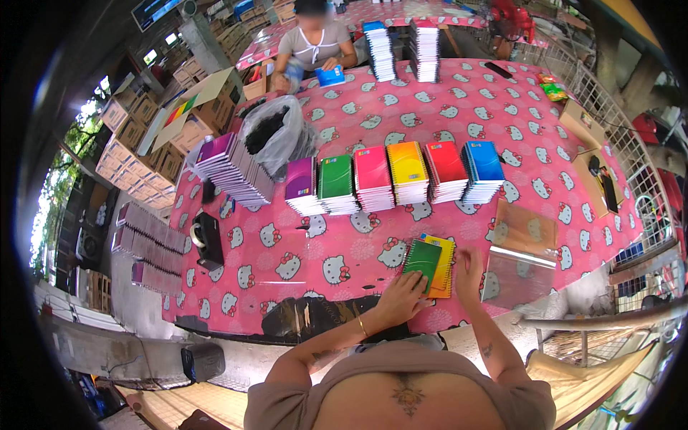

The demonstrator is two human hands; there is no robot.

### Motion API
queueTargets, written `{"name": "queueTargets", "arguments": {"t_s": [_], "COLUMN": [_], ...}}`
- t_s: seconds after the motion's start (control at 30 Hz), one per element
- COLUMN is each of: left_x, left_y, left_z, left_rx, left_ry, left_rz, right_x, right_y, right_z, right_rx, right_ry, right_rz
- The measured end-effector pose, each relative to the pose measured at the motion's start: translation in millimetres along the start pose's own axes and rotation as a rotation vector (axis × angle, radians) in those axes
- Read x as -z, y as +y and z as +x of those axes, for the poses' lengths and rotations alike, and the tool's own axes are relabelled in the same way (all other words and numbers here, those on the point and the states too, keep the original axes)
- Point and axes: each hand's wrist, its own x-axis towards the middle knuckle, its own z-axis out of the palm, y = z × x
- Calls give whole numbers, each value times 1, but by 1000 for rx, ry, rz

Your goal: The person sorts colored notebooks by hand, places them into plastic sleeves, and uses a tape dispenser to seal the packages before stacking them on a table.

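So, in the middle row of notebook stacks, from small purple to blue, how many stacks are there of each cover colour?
Purple stack: 1
Green stack: 1
Pink stack: 1
Yellow stack: 1
Red stack: 1
Blue stack: 1
Total: 6

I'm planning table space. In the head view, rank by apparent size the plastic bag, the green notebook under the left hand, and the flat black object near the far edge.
Largest: plastic bag
Middle: green notebook, partly covered by the left hand
Smallest: flat black object, farther from the camera
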Motion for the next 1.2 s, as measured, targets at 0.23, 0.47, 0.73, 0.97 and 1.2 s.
{"name": "queueTargets", "arguments": {"t_s": [0.23, 0.47, 0.73, 0.97, 1.2], "left_x": [110, 121, 143, 43, 37], "left_y": [-141, -18, 9, -20, -128], "left_z": [139, 58, 94, 108, 55], "left_rx": [35, -41, 259, 301, 605], "left_ry": [513, 558, 101, -247, 239], "left_rz": [612, 548, 334, -89, 286], "right_x": [-25, 0, 52, 65, 27], "right_y": [-37, -34, -49, -7, -1], "right_z": [176, 23, 141, 198, 72], "right_rx": [709, 732, 548, 496, 409], "right_ry": [72, -355, 84, -37, -198], "right_rz": [-955, -747, -761, -1010, -415]}}
